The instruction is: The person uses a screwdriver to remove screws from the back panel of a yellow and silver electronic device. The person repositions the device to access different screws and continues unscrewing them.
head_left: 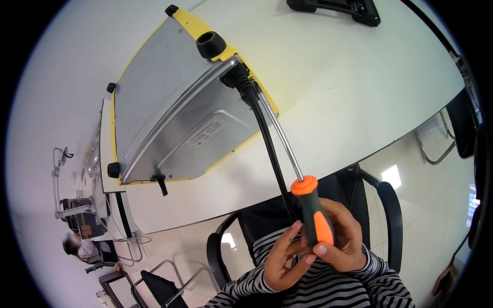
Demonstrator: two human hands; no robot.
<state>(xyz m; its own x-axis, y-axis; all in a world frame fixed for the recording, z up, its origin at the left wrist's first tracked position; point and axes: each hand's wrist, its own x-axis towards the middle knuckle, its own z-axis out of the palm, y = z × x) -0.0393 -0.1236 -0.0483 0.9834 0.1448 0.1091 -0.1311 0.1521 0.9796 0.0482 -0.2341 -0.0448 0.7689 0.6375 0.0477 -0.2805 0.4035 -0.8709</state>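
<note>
A long screwdriver (282, 138) with a black and orange handle points away from me, its shaft tip by the far end of a grey metal device with yellow edges (169, 102). My right hand (345, 236) is closed round the handle, thumb on its near end. The half-curled fingers of my left hand (285, 259) touch the handle's left side; their exact hold is partly hidden. Beside the shaft, a black power cord (267, 138) runs from a plug (237, 77) in the device down behind my hands. The device lies tipped, showing its black feet (210, 45) and a label plate (205, 131).
The device rests on a white table (349, 92); a black part (349, 7) lies at its far edge. A black armchair (387, 205) stands between me and the table. At far left are a fan (92, 156), a lamp arm (55, 179) and a seated person (84, 249).
</note>
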